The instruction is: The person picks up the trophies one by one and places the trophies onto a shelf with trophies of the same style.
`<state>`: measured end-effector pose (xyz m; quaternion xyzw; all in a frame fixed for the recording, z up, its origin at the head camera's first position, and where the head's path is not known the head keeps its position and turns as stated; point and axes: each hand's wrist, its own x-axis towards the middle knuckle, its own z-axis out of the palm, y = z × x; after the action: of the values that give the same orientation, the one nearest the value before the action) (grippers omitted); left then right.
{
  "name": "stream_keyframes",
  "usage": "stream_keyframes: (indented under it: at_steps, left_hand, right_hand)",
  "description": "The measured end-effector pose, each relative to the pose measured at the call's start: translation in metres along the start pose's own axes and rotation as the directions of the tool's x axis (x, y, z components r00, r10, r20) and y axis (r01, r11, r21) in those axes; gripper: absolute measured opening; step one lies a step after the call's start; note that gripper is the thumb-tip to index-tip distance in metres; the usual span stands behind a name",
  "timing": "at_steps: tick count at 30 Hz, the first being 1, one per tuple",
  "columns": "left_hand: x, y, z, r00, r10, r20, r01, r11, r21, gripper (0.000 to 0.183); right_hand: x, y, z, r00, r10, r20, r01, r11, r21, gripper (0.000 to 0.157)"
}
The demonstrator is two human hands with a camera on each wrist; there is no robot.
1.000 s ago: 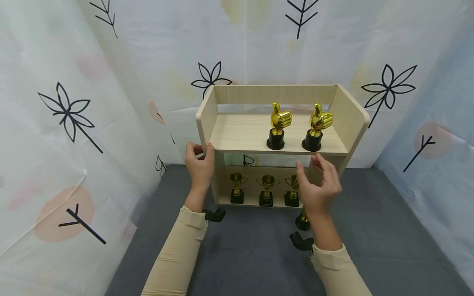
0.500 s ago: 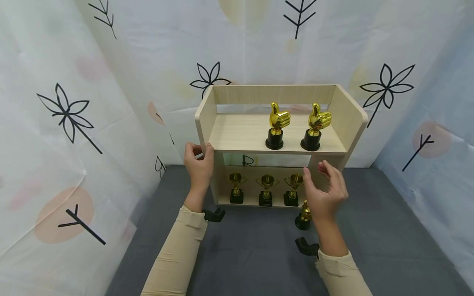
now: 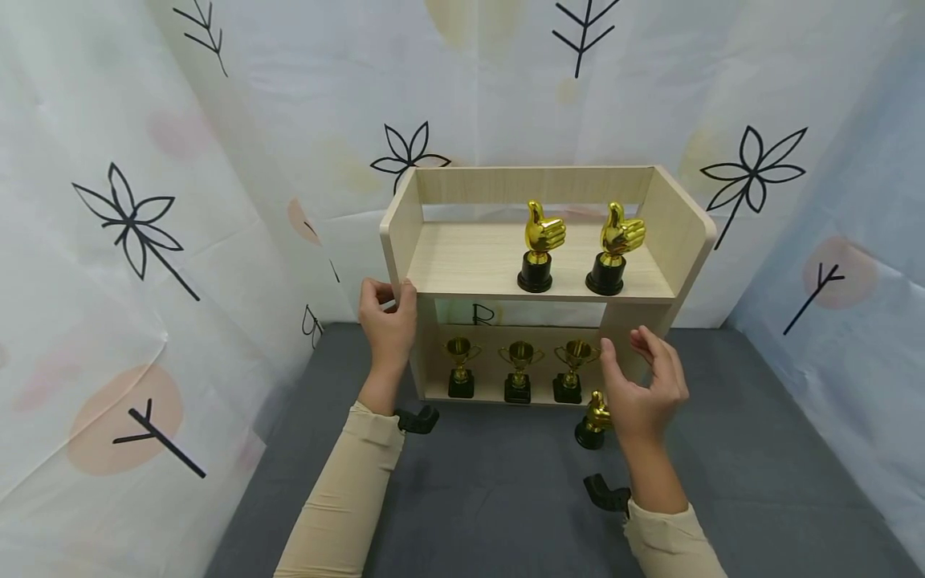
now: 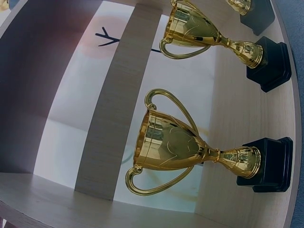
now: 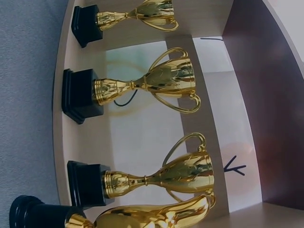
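Note:
My left hand (image 3: 389,325) grips the left side panel of a pale wooden two-tier shelf (image 3: 470,257), thumb at the front edge. My right hand (image 3: 645,393) holds nothing, its thumb and fingers apart and curved, in front of the shelf's lower right side. Just left of it, a gold thumbs-up trophy (image 3: 591,425) with a black base stands on the grey cloth, partly covered by the hand; the right wrist view shows this thumbs-up trophy (image 5: 156,216) at the bottom. Two more thumbs-up trophies stand on the upper tier, a left one (image 3: 537,249) and a right one (image 3: 609,250).
Three gold cup trophies with black bases line the lower tier: left cup (image 3: 460,368), middle cup (image 3: 519,372), right cup (image 3: 571,372). The left wrist view shows a cup (image 4: 175,147) close up. Grey cloth (image 3: 491,498) covers the table; patterned white curtain (image 3: 303,120) hangs behind.
My right hand has moved down and to the right, away from the upper tier's front edge, uncovering more of the trophy on the cloth. The left hand has stayed on the side panel.

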<state>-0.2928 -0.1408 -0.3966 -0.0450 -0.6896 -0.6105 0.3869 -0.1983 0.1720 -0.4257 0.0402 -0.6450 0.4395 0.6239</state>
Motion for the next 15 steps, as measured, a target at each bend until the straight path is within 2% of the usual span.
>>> stream_keyframes:
  at_steps: [15]
  left_hand:
    - [0.000, 0.002, 0.000, 1.000, -0.004, -0.006, 0.004, 1.000, 0.006, 0.025]
  right_hand:
    - [-0.011, 0.016, -0.012, 1.000, 0.007, 0.015, -0.006, 0.998, -0.059, 0.040]
